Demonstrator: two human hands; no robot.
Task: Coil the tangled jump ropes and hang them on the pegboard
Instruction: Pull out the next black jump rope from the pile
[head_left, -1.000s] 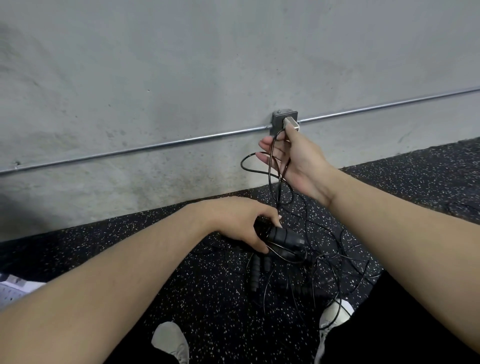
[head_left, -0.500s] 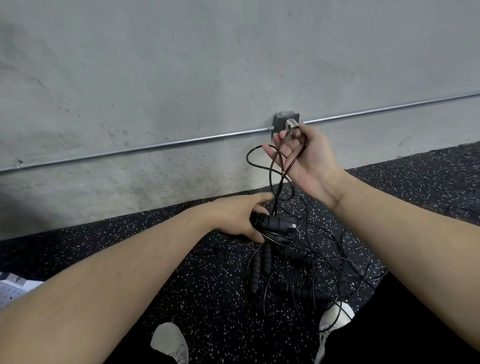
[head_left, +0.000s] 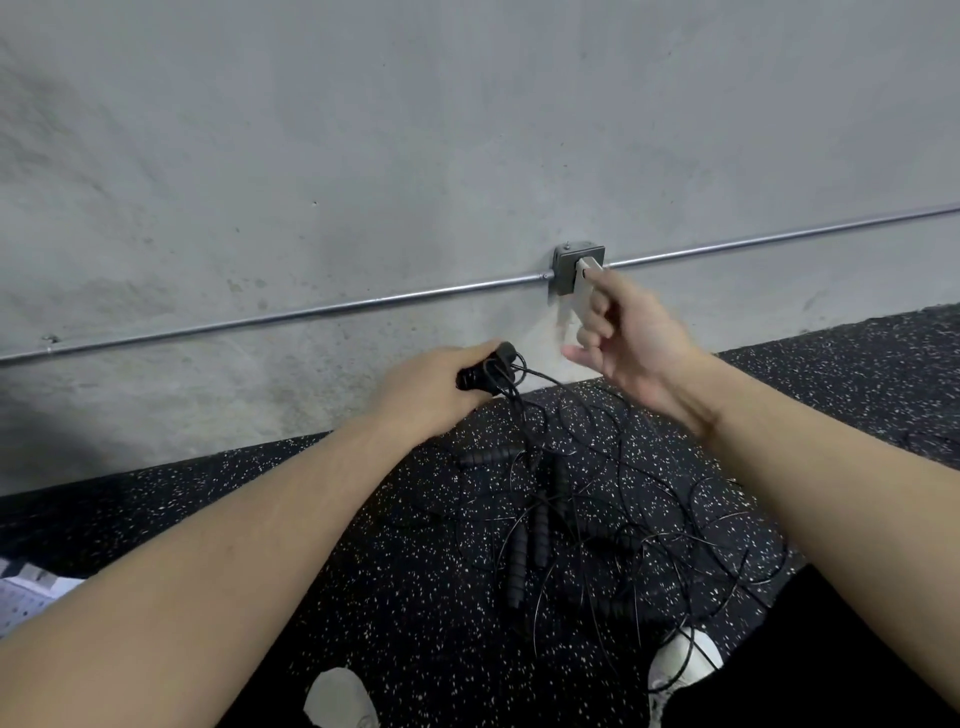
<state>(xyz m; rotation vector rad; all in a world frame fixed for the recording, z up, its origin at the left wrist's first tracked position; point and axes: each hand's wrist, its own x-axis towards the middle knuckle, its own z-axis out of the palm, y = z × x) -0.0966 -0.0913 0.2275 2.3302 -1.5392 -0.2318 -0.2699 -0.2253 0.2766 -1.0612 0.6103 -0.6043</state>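
Gripping a black jump-rope handle (head_left: 485, 370), the left hand (head_left: 428, 397) has its fingers curled round it, raised off the floor in front of the base of the wall; thin black cord runs from the handle's end down into the pile. Right hand (head_left: 631, 340) is up near the metal junction box (head_left: 571, 260) on the wall, motion-blurred, fingers loosely curled; can't tell if any cord is pinched in it, none visibly is. Rest of the tangled jump ropes (head_left: 566, 525) sits on the black speckled rubber floor (head_left: 363, 597) between the forearms: several ribbed black handles lying roughly parallel, cords looping over and across each other, spread out toward the right leg. One cord loop crosses the white shoe (head_left: 685, 657) at bottom right; second shoe (head_left: 340, 699) at bottom centre lies apart from the ropes. Conduit pipe (head_left: 311, 312) runs along the concrete wall (head_left: 415, 130) through the box. White perforated board (head_left: 26, 597) edge visible at far left, low, mostly hidden by the left arm.
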